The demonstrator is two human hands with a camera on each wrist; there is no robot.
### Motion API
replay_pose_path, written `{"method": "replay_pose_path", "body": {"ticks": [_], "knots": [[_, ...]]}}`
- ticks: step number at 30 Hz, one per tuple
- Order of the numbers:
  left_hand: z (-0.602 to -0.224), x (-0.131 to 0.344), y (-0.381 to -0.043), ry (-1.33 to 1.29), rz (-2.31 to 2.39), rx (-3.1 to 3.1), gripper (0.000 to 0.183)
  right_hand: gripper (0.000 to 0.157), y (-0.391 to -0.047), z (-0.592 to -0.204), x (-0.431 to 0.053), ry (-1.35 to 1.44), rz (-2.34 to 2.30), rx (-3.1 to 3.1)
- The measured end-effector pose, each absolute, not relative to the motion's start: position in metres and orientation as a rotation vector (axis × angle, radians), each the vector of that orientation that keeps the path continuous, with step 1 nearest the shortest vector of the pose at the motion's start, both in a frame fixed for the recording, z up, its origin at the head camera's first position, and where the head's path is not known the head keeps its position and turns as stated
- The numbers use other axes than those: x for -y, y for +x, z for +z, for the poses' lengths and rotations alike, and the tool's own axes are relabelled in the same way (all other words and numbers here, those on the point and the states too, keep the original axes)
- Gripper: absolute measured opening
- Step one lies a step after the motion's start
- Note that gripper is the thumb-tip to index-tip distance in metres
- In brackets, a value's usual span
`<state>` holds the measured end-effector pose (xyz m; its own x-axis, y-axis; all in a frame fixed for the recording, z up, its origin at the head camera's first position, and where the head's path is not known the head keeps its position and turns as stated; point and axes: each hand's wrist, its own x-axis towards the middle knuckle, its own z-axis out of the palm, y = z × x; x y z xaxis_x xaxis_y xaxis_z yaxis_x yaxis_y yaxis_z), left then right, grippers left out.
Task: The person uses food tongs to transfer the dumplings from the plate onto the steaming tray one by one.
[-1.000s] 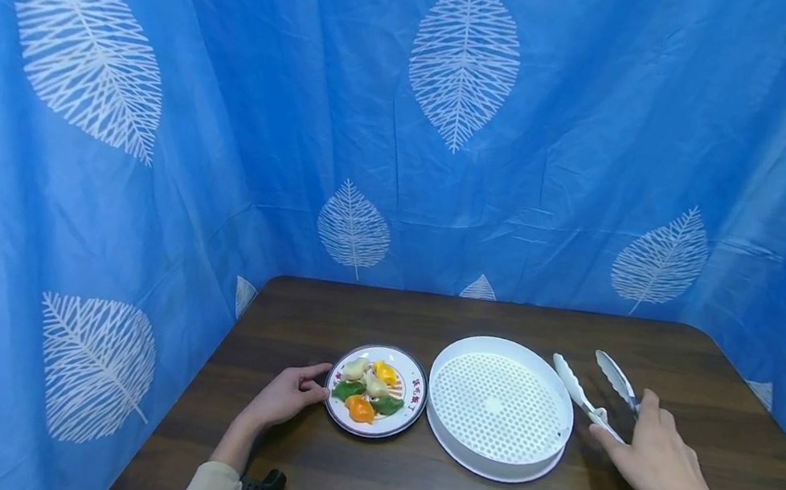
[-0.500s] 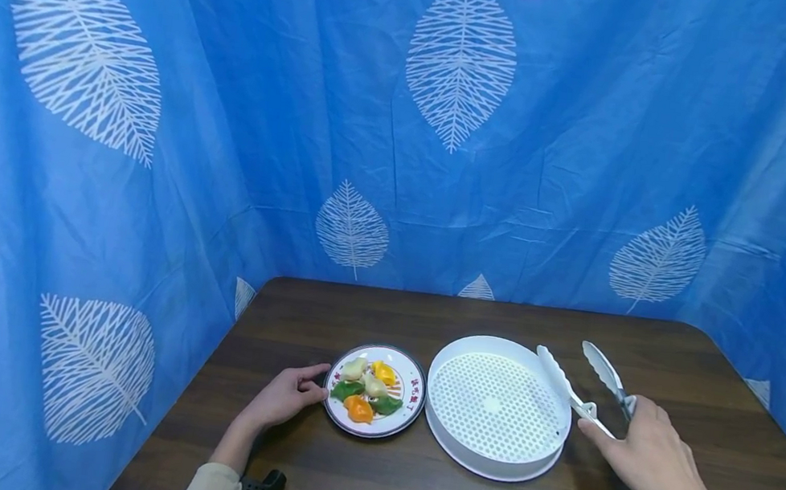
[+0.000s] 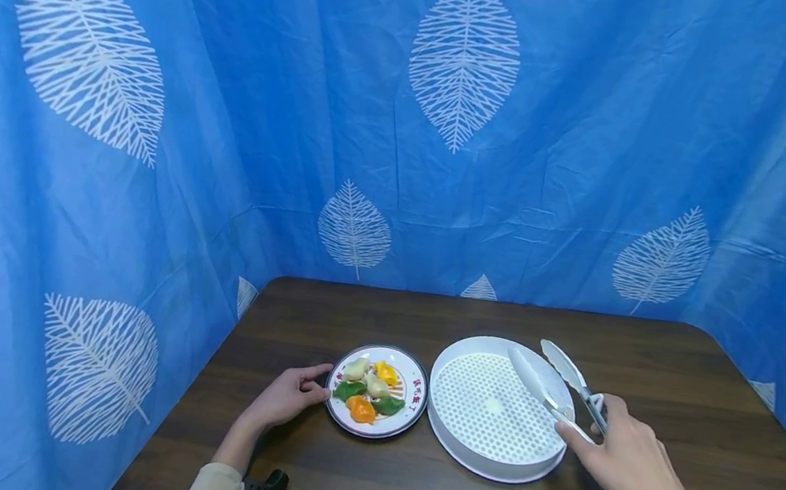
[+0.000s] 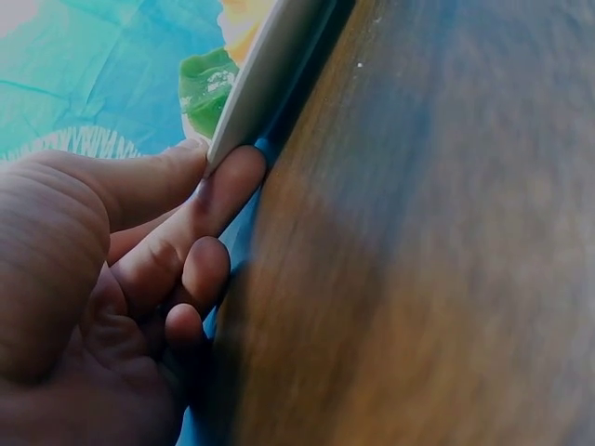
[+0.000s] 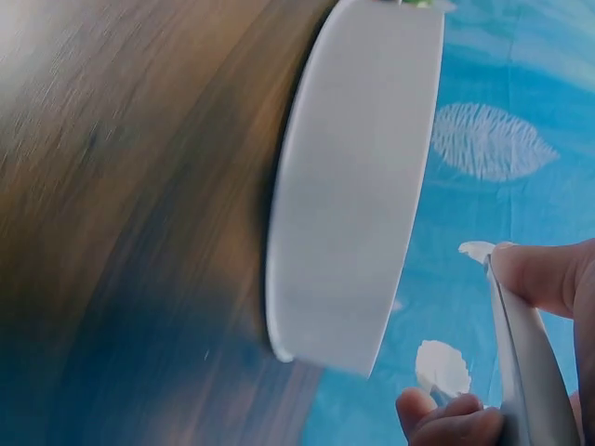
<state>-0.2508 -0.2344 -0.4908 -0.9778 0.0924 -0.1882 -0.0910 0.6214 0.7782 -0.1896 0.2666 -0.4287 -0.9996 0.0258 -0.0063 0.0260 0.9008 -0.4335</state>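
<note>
My left hand (image 3: pixel 284 396) pinches the left rim of a small round plate (image 3: pixel 411 418), thumb above and forefinger beneath in the left wrist view. Several dumplings lie on it: orange (image 3: pixel 361 409), yellow, green and pale ones. A pair of tongs (image 3: pixel 531 378) is held in my right hand (image 3: pixel 633 462), thumb on one arm and fingers about the other. Its two white heads are spread apart, above the right side of a white round steamer tray (image 3: pixel 439 430) with a perforated base. In the right wrist view, the tray's side wall (image 5: pixel 358 186) stands near the tongs' handle (image 5: pixel 535 376).
Plate and tray stand side by side, almost touching, on a dark wooden table (image 3: pixel 366 484). Behind and at the sides hangs a blue curtain (image 3: pixel 542 213) with white leaf prints. A black band (image 3: pixel 266 489) is on the left wrist.
My right hand has carried the tongs leftward, from beside the tray to above its right part. The left hand and the plate have stayed in place.
</note>
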Motion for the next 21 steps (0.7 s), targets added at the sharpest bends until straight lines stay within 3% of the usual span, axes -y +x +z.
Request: {"method": "replay_pose_path", "body": {"ticks": [21], "knots": [[-0.491,0.237,-0.250,0.035,1.275,-2.640,0.058,0.083,-0.175,-0.432,-0.190,-0.350,-0.756,-3.102]]}}
